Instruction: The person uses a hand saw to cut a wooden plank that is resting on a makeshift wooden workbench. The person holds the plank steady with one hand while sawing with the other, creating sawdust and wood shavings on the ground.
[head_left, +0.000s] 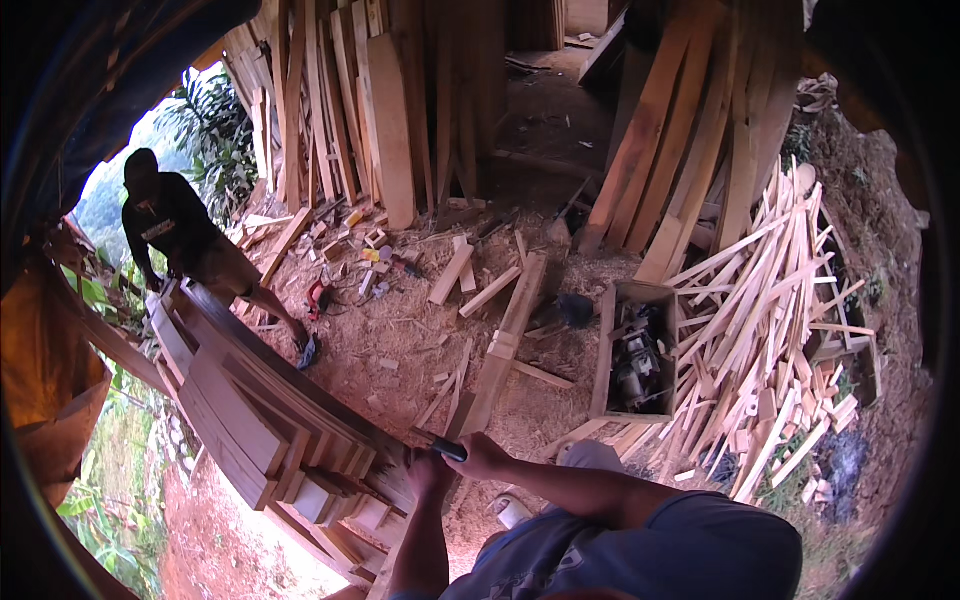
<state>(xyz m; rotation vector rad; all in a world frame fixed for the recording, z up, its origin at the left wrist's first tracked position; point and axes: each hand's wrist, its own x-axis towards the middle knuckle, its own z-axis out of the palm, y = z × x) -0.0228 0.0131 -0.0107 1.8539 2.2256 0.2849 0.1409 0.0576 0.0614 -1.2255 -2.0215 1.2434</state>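
My right hand (486,458) is closed around the dark handle of a hand tool (447,447). The tool's lighter, narrow end points left, and its exact kind is too small to tell. Just beside it, my left hand (429,474) is closed below the tool, against the near end of a long dark board (345,418); what its fingers grip is hidden. That board lies along the right side of a stack of planks (235,425), which runs from in front of me to the far left.
A person (180,225) in dark clothes stands at the stack's far end. Tall boards (390,130) lean at the back. A long beam (505,345) lies on the shaving-covered ground. To the right are a wooden box (640,350) holding machine parts and a heap of thin offcuts (770,310).
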